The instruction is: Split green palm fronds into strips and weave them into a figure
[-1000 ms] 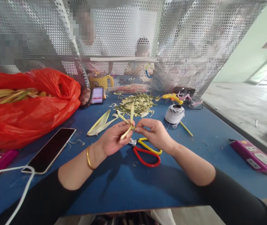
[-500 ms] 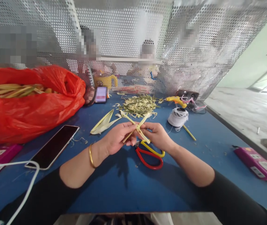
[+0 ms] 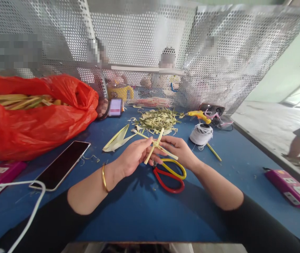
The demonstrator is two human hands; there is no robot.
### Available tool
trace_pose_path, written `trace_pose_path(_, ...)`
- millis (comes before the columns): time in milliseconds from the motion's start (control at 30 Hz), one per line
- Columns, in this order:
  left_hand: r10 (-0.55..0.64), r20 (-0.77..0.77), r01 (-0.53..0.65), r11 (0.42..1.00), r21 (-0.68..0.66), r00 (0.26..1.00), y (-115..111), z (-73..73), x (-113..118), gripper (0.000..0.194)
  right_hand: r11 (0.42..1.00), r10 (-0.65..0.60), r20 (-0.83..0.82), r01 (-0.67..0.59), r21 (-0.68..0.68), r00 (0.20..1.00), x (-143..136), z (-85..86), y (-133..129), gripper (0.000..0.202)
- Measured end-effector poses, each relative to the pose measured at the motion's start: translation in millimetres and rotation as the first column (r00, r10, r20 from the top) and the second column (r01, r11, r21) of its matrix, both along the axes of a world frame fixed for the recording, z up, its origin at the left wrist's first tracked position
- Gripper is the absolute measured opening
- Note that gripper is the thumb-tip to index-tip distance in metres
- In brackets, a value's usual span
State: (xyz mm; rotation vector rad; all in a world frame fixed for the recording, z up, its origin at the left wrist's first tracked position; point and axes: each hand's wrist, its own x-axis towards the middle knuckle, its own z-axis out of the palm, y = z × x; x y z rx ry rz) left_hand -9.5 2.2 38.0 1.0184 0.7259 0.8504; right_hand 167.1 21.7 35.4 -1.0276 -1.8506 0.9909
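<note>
Pale yellow-green plant strips, crossed and knotted in the middle with the ends sticking out, are held above the blue table. Thumb and fingers of my left hand pinch them from the left. My right hand is closed on their right side, its fingertips partly hidden behind the strips. Just below my hands lie scissors with one red and one yellow handle, their blades mostly covered. A folded pale husk leaf rests beyond my left hand. Behind the strips is a heap of plant trimmings.
A red plastic bag of plant strips and a phone occupy the left. Right are a white thread spool, a green stem, a yellow glue gun and a purple power strip. People sit behind the perforated screen.
The crossed strips have turned in my fingers, so their ends point in other directions. My right fingers have shifted slightly. A person's legs have appeared at the far right.
</note>
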Motion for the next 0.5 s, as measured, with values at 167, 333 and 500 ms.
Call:
trace_pose_path(167,0.052,-0.203,-0.042,0.998,0.052,0.978,-3,-1.2,4,0.025,0.989,-0.099,-0.158,0.079,-0.128,0.982,-1,4.8,-1,0.027)
trace_pose_path(333,0.073,-0.349,-0.048,0.996,0.080,0.934,-5,-2.7,8,0.018,0.978,-0.130,-0.146,0.102,-0.181,0.981,-3,-2.9,-4,0.029)
trace_pose_path(500,0.040,-0.400,0.006,0.994,0.113,0.916,-9,-3.3,9,0.022,0.960,-0.271,0.000,0.270,0.080,0.963,-2,-3.1,-5,0.018)
